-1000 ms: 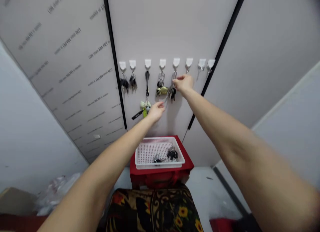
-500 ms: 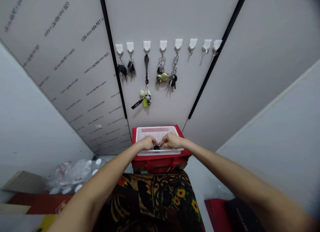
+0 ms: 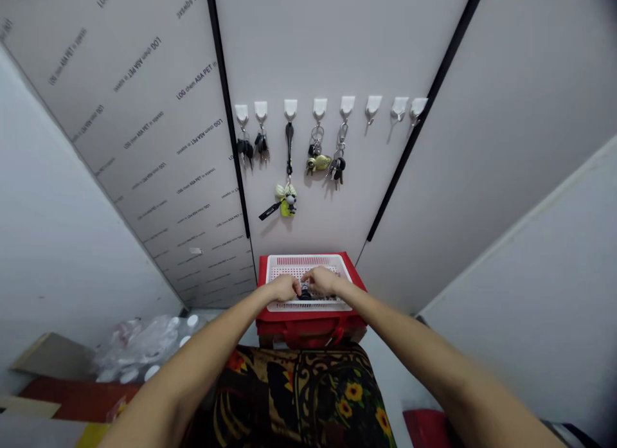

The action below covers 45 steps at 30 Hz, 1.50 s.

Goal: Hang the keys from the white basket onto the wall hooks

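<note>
Both hands are inside a white plastic basket (image 3: 308, 260) with slotted and perforated sides. A small dark bunch of keys (image 3: 304, 295) with a bit of metal at its top sits between them, low by the near wall. My left hand (image 3: 283, 288) pinches it from the left with curled fingers. From above and the right, my right hand (image 3: 322, 280) has its fingertips closed on the metal top of the bunch. Some small dark items lie under my right wrist, too small to make out.
The basket rests on a red bag (image 3: 357, 281). White hooks (image 3: 320, 107) run along the wall panel; several hold key bunches (image 3: 337, 168), one a strap with a figure charm (image 3: 290, 202). Clear plastic with white-capped bottles (image 3: 144, 345) lies at lower left. Patterned cloth (image 3: 308, 396) covers my lap.
The view has tilted, so the wall and basket sit lower. My right hand has shifted left and up over the bunch of keys, with its fingers now pointing down to it.
</note>
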{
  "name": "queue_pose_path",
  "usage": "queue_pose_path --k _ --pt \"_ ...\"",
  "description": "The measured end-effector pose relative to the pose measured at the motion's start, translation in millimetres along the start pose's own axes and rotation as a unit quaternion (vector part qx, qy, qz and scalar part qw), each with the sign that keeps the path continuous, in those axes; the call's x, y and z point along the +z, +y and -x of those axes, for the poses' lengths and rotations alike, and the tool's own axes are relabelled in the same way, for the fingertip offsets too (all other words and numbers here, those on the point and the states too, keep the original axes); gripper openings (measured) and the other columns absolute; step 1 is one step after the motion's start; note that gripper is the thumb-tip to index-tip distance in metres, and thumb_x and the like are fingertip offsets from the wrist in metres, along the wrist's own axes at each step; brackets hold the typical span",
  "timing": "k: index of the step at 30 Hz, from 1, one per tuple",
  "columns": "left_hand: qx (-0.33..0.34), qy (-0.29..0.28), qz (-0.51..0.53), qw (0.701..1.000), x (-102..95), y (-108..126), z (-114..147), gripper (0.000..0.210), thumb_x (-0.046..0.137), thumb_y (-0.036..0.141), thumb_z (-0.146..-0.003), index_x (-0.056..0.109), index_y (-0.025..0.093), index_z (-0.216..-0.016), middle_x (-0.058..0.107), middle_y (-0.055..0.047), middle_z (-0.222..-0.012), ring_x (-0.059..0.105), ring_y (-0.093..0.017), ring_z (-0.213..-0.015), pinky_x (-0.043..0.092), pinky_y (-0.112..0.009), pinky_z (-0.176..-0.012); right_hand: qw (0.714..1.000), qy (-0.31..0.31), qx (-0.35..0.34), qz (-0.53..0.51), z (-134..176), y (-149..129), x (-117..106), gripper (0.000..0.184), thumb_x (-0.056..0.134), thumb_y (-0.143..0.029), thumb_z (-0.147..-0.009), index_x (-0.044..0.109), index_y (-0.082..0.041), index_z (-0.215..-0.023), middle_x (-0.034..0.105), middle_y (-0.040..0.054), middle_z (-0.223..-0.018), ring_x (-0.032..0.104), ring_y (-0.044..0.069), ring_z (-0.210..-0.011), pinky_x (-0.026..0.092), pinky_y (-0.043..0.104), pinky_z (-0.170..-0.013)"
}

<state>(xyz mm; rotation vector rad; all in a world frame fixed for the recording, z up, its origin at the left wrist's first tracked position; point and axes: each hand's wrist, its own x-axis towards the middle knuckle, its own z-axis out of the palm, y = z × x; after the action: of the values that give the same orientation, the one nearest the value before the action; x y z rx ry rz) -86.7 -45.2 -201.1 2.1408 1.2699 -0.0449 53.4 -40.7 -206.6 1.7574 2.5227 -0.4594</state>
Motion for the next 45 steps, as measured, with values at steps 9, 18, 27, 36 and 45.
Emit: queue_pose_path --k 9,18,27,36,45 --pt "-0.018 0.037 0.065 0.997 7.0 -1 -2 0.028 0.041 0.006 -0.051 0.06 0.014 -0.07 0.049 0.004 -0.047 0.036 -0.004 -0.041 0.028 -0.015 -0.042 0.999 -0.019 -0.035 0.026 -2 -6 1 0.033 0.045 -0.016 -0.051 0.058 -0.018 -0.081 0.059 0.0043 -0.074 0.048 0.012 -0.06 0.031 0.018 -0.047" --pt "-0.088 0.131 0.037 0.987 15.1 6 -11 0.035 0.05 0.011 -0.046 0.055 0.015 -0.08 0.056 0.0 -0.067 0.047 -0.01 -0.059 0.032 -0.017 -0.049 0.981 -0.026 0.113 -0.155 -5 -10 1 0.02 0.039 -0.011 -0.056 0.058 -0.011 -0.062 0.049 -0.0006 -0.046 0.037 0.004 -0.038 0.026 0.015 -0.036" --pt "-0.141 0.136 0.122 0.973 28.5 7 -37 0.025 0.055 0.018 -0.048 0.056 0.012 -0.073 0.058 -0.001 -0.066 0.049 -0.01 -0.059 0.033 -0.017 -0.047 0.897 0.014 0.157 -0.414 -10 -12 9 0.016 0.032 -0.012 -0.062 0.044 -0.015 -0.052 0.039 -0.0063 -0.036 0.036 0.005 -0.029 0.026 0.015 -0.031" --pt "-0.08 0.132 0.032 0.987 21.7 12 -25 0.027 0.052 0.015 -0.051 0.059 0.018 -0.077 0.06 -0.004 -0.077 0.052 -0.016 -0.074 0.037 -0.02 -0.059 0.947 0.08 0.165 -0.263 -10 -6 10 0.014 0.039 -0.009 -0.056 0.052 -0.014 -0.058 0.044 -0.0037 -0.041 0.04 0.006 -0.039 0.03 0.016 -0.038" --pt "-0.053 0.092 -0.097 0.99 12.8 17 -26 0.026 0.048 0.008 -0.048 0.06 0.013 -0.07 0.06 -0.008 -0.07 0.052 -0.018 -0.064 0.038 -0.024 -0.055 0.975 0.042 0.138 -0.166 -3 2 6 0.016 0.041 -0.009 -0.053 0.056 -0.012 -0.057 0.047 -0.0017 -0.043 0.037 0.004 -0.037 0.025 0.014 -0.036"
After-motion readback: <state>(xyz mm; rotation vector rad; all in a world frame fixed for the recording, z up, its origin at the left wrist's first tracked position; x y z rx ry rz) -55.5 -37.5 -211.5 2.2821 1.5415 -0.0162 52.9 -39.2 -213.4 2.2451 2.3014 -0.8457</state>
